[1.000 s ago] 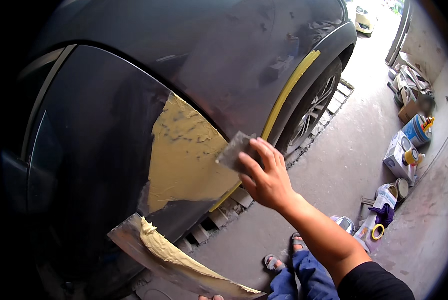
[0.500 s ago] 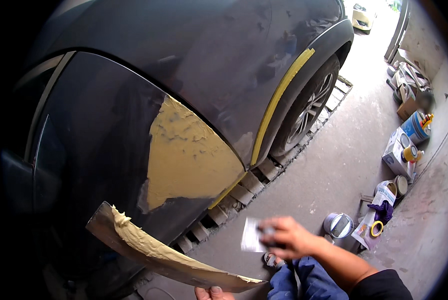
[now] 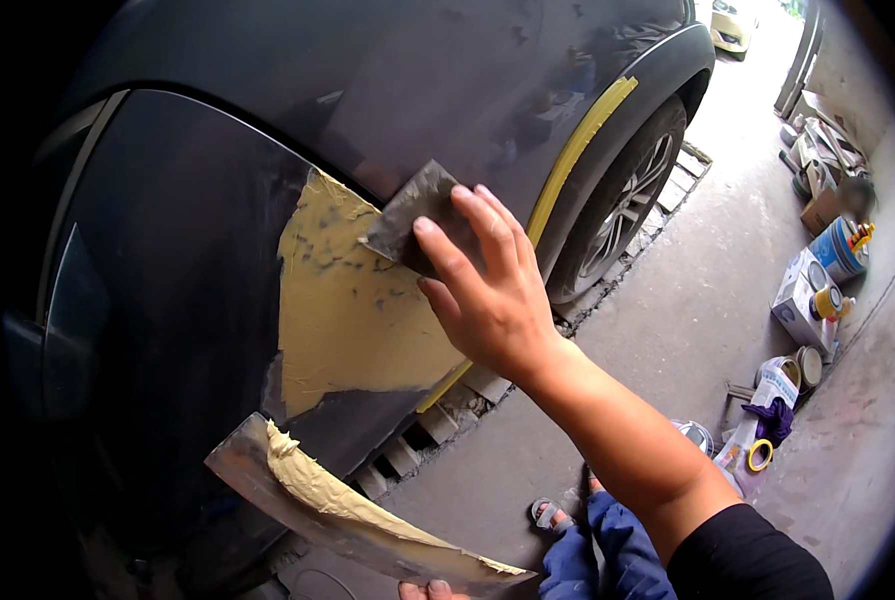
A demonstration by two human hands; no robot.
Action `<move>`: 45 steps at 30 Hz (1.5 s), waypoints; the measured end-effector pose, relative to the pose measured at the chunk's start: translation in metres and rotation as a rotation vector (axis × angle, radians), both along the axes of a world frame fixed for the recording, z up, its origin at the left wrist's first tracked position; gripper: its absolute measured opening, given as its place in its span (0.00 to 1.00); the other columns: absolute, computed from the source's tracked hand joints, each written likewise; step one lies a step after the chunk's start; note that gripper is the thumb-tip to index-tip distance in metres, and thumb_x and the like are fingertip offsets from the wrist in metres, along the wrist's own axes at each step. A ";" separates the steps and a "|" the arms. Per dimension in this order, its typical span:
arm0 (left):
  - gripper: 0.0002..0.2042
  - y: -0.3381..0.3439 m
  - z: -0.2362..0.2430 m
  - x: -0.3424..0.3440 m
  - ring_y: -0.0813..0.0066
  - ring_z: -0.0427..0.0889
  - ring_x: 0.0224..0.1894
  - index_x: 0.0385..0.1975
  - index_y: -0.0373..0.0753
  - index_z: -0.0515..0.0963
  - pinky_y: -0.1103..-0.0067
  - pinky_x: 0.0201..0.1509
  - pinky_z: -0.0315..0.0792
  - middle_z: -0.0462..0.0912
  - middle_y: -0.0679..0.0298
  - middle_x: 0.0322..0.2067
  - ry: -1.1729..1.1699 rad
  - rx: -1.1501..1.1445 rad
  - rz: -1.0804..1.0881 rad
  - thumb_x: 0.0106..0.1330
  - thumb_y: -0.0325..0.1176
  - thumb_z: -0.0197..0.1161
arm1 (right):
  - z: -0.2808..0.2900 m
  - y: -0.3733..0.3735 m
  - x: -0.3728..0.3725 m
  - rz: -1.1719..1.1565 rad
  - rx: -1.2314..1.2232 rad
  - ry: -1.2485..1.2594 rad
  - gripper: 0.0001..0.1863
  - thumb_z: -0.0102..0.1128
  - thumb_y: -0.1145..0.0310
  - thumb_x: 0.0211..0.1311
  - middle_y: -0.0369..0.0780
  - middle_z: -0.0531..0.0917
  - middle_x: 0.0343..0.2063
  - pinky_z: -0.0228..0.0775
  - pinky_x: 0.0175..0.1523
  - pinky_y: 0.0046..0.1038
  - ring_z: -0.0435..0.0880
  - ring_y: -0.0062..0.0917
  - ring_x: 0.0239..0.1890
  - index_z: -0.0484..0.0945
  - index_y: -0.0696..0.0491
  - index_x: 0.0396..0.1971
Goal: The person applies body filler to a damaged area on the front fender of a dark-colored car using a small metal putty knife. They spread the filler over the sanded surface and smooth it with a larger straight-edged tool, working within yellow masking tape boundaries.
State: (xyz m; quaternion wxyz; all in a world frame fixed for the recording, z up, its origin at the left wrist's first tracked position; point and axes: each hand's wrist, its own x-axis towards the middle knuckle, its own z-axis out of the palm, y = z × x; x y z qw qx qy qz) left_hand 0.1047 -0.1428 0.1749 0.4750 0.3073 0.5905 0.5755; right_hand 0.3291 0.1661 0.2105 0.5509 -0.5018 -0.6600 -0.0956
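My right hand (image 3: 493, 285) is closed on a flat metal putty spreader (image 3: 425, 222), its fingers laid over the blade. The spreader's lower left corner lies at the upper right part of a yellow body filler patch (image 3: 358, 330) on the dark car door (image 3: 183, 240). Dark streaks show through the patch's upper part. At the bottom, my left hand (image 3: 430, 590) grips the edge of a long, curved mixing board (image 3: 318, 530); only the fingertips show. A thick ridge of yellow filler (image 3: 343, 495) runs along the board's upper edge.
Yellow masking tape (image 3: 580, 160) edges the wheel arch above the wheel (image 3: 633, 200). Along the right wall stand a white box (image 3: 798, 305), a blue bucket (image 3: 834, 250), a purple cloth (image 3: 771, 420) and a tape roll (image 3: 760, 456). A slatted strip (image 3: 438, 424) runs beneath the car.
My right hand has moved up and left from above the floor, bringing the spreader to the filler patch. The mixing board in my left hand has shifted slightly right and down.
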 end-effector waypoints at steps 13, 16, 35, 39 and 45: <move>0.16 -0.012 -0.051 -0.043 0.62 0.74 0.54 0.54 0.27 0.69 0.68 0.60 0.68 0.76 0.49 0.54 0.209 0.009 0.036 0.69 0.26 0.54 | -0.095 -0.092 0.015 0.153 -0.343 0.010 0.31 0.68 0.72 0.51 0.48 0.69 0.61 0.63 0.64 0.48 0.68 0.49 0.63 0.74 0.47 0.58; 0.17 0.022 0.006 0.006 0.61 0.74 0.55 0.55 0.27 0.69 0.68 0.61 0.67 0.75 0.50 0.55 0.015 0.017 0.050 0.69 0.26 0.54 | -0.081 -0.152 0.012 0.716 -0.542 0.447 0.31 0.69 0.71 0.52 0.49 0.71 0.60 0.62 0.66 0.44 0.70 0.48 0.62 0.74 0.50 0.60; 0.19 -0.012 -0.037 -0.015 0.63 0.73 0.56 0.60 0.31 0.67 0.67 0.63 0.67 0.73 0.53 0.57 -0.131 0.057 0.109 0.69 0.25 0.54 | -0.017 -0.076 0.059 0.368 -0.160 0.271 0.25 0.56 0.86 0.52 0.45 0.83 0.39 0.77 0.45 0.30 0.83 0.37 0.38 0.77 0.58 0.54; 0.18 -0.008 -0.022 -0.001 0.63 0.74 0.56 0.59 0.32 0.69 0.67 0.62 0.68 0.75 0.54 0.56 -0.124 0.011 0.119 0.69 0.25 0.53 | -0.002 -0.040 0.044 0.346 0.024 0.164 0.27 0.56 0.88 0.49 0.45 0.82 0.40 0.76 0.47 0.33 0.82 0.37 0.41 0.76 0.59 0.54; 0.18 -0.012 -0.031 -0.007 0.63 0.74 0.56 0.59 0.31 0.68 0.67 0.62 0.67 0.75 0.54 0.56 -0.119 0.100 0.077 0.69 0.25 0.53 | -0.004 -0.021 0.035 0.380 0.048 0.121 0.29 0.56 0.88 0.47 0.46 0.82 0.41 0.76 0.48 0.34 0.81 0.39 0.42 0.75 0.60 0.54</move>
